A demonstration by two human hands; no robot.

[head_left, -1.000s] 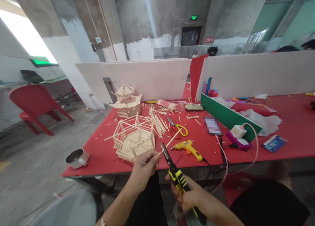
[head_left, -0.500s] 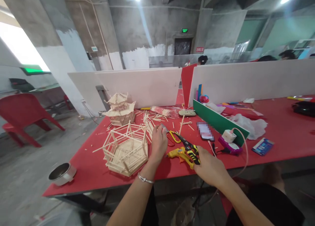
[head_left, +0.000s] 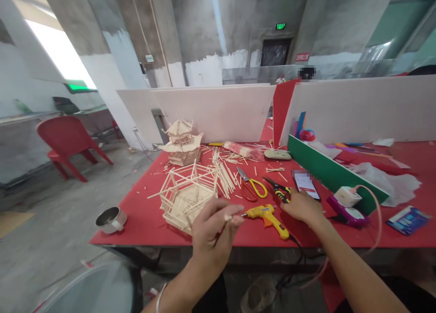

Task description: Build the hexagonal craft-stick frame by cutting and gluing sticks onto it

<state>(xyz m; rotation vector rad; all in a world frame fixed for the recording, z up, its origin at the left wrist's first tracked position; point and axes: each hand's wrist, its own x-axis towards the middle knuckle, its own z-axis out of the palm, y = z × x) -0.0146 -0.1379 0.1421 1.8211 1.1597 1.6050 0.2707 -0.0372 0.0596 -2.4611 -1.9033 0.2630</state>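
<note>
My left hand (head_left: pixel 213 233) is raised in front of the table edge, thumb and fingers pinched on a small pale stick piece (head_left: pixel 227 218), mostly hidden by the fingers. Behind it stands a hexagonal stick frame (head_left: pixel 189 195) with a plank-like stick floor. My right hand (head_left: pixel 303 208) is closed around the handles of black-and-yellow pliers (head_left: pixel 281 194), which rest low on the red table, jaws pointing left. Between the hands lies a yellow glue gun (head_left: pixel 267 215), nozzle toward my left hand. Scissors (head_left: pixel 252 186) with red and yellow handles lie beyond it.
A stick pagoda model (head_left: pixel 180 142) stands at the back left, with loose sticks (head_left: pixel 226 179) beside it. A metal mug (head_left: pixel 111 220) sits near the left corner. On the right are a phone (head_left: pixel 306 185), a green board (head_left: pixel 334 172) and a purple power socket (head_left: pixel 347 212).
My left hand has come back toward me with the small stick piece. My right hand has lowered the pliers to the table, right of the scissors. The view has shifted left.
</note>
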